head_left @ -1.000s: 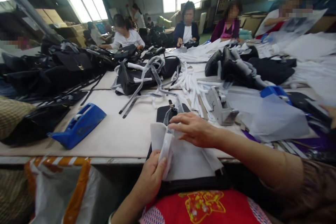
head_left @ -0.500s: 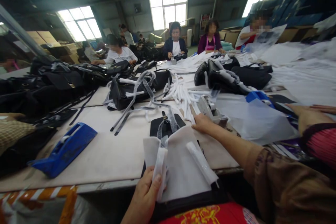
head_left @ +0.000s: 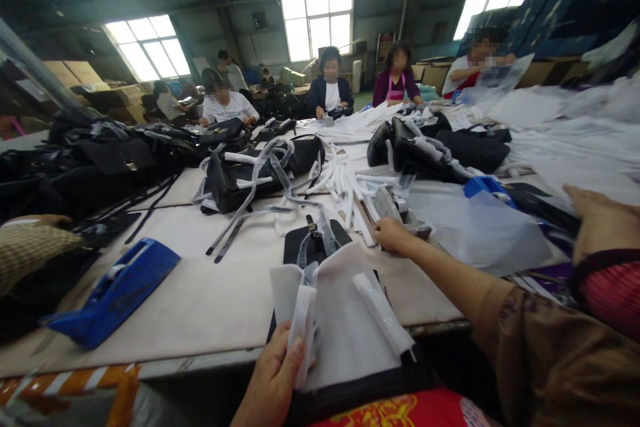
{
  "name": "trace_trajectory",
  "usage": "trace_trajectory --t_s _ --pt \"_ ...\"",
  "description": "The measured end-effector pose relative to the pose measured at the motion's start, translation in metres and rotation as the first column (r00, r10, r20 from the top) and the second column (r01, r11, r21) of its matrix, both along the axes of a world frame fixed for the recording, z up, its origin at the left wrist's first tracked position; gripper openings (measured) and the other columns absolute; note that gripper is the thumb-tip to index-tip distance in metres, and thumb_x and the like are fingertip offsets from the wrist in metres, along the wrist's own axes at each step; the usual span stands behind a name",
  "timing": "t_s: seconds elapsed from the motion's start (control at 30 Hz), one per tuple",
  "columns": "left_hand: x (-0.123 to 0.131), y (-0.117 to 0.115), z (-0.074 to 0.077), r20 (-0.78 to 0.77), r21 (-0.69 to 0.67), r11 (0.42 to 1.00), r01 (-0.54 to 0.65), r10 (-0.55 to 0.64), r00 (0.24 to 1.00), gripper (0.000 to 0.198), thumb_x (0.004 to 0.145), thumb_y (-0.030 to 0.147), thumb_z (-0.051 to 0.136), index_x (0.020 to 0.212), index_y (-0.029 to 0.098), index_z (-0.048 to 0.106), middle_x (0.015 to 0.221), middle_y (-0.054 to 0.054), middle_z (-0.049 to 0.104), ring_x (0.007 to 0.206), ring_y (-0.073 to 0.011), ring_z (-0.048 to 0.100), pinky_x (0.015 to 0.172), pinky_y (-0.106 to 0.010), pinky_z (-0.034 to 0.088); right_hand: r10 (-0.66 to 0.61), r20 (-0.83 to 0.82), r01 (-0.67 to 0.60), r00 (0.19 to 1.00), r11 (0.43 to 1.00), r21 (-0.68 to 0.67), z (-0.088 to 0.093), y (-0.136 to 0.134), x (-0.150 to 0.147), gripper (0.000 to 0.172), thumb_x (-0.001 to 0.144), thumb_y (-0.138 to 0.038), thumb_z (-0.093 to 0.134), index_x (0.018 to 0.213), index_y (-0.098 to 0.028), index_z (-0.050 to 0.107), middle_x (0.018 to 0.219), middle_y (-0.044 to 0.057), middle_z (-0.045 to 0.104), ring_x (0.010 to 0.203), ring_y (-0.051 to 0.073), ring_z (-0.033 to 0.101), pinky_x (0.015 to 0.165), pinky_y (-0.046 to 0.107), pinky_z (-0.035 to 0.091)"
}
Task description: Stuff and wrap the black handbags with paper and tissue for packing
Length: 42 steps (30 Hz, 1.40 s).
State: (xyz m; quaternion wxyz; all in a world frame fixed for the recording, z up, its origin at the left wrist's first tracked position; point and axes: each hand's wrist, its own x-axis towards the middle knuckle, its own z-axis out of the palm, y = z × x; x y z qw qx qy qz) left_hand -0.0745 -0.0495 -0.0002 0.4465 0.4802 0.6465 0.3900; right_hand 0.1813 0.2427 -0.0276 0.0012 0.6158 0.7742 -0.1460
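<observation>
- Head view showed my left hand at the table's near edge, thumb and fingers pinching a white strip upright against the paper that covered a black bag.
- My right hand was stretched out to the grey dispenser, touching its base; I could not tell whether those fingers gripped it.
- Blue dispenser lay well to the left.

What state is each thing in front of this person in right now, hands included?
left hand: closed on the white strip.
right hand: stretched out, at the grey tape dispenser; grip unclear.
black bag: lying flat on the table, mostly covered by white paper.
blue tape dispenser: resting on the table, untouched.
</observation>
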Motion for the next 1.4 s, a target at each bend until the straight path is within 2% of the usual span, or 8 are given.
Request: trace_trajectory --t_s 0.2,0.5,0.67,0.87,0.97,1.1,1.27,1.4 --pt "-0.006 0.001 -0.007 0.018 -0.004 0.997 0.081 -0.08 0.997 0.05 0.094 0.054 0.048 0.124 0.019 0.067 0.128 -0.011 0.063 0.113 -0.0278 0.06 0.095 -0.038 0.053 0.007 0.015 -0.008 1.0 0.994 0.106 0.008 -0.015 0.002 0.035 0.09 -0.019 0.043 0.1 -0.006 0.075 0.101 0.023 0.072 0.099 0.031 0.067 0.085 0.036 0.046" --pt "-0.008 0.0 -0.009 -0.08 0.035 0.996 0.077 -0.074 0.994 0.051 0.093 0.055 0.048 0.122 0.019 0.068 0.134 -0.01 0.062 0.12 -0.0285 0.058 0.101 -0.035 0.049 0.271 -0.012 -0.268 0.962 0.955 0.126 0.01 -0.03 -0.017 0.039 0.082 -0.037 0.064 0.115 -0.015 0.069 0.122 0.015 0.062 0.113 0.026 0.06 0.092 0.031 0.045" --pt "-0.006 -0.001 -0.005 -0.091 0.025 0.999 0.027 -0.025 0.996 0.052 0.092 0.055 0.05 0.125 0.019 0.067 0.133 -0.01 0.062 0.121 -0.0286 0.057 0.104 -0.036 0.047 0.227 -0.014 -0.226 0.974 0.972 0.072 0.001 -0.014 -0.022 0.034 0.08 -0.035 0.064 0.099 -0.01 0.075 0.111 0.02 0.067 0.1 0.028 0.065 0.087 0.032 0.047" --pt "-0.001 0.001 0.0 -0.075 0.017 1.0 0.013 -0.012 0.997 0.051 0.09 0.056 0.053 0.122 0.019 0.069 0.127 -0.01 0.066 0.123 -0.0297 0.056 0.105 -0.038 0.047 0.17 -0.091 -0.171 0.981 0.985 -0.004 -0.005 0.001 -0.013 0.026 0.081 -0.026 0.059 0.094 -0.02 0.08 0.1 0.007 0.076 0.094 0.021 0.067 0.078 0.023 0.045" --pt "0.001 0.001 0.0 -0.065 0.013 1.0 -0.009 0.01 0.998 0.052 0.091 0.057 0.052 0.121 0.019 0.07 0.126 -0.01 0.066 0.12 -0.0295 0.058 0.102 -0.038 0.049 0.095 -0.106 -0.098 0.99 0.995 -0.027 -0.007 0.001 -0.011 0.029 0.082 -0.02 0.055 0.095 -0.019 0.081 0.092 0.006 0.077 0.087 0.02 0.068 0.072 0.023 0.045" --pt "0.004 0.001 0.002 -0.056 0.013 1.0 0.013 -0.012 0.998 0.051 0.092 0.056 0.05 0.12 0.019 0.07 0.124 -0.009 0.067 0.115 -0.0287 0.06 0.101 -0.037 0.049 0.045 -0.109 -0.046 0.993 0.999 -0.002 -0.009 -0.003 -0.009 0.028 0.084 -0.02 0.056 0.096 -0.016 0.08 0.098 0.011 0.077 0.093 0.022 0.068 0.075 0.025 0.045" --pt "0.006 0.001 0.004 -0.074 0.02 1.0 0.005 -0.003 0.997 0.051 0.091 0.057 0.05 0.12 0.019 0.07 0.122 -0.009 0.067 0.113 -0.0282 0.061 0.098 -0.035 0.05 0.071 -0.113 -0.068 0.991 0.997 0.026 -0.01 -0.01 -0.009 0.036 0.082 -0.043 0.065 0.102 -0.015 0.076 0.109 0.015 0.073 0.101 0.025 0.066 0.082 0.027 0.046" --pt "0.005 0.0 0.001 -0.087 0.026 1.0 0.002 0.0 0.996 0.051 0.09 0.058 0.051 0.117 0.019 0.072 0.116 -0.009 0.069 0.111 -0.0278 0.061 0.099 -0.035 0.049 0.059 -0.099 -0.056 0.993 0.998 0.026 -0.011 -0.01 -0.012 0.031 0.081 -0.035 0.066 0.099 -0.012 0.076 0.108 0.017 0.073 0.102 0.027 0.065 0.082 0.029 0.046"
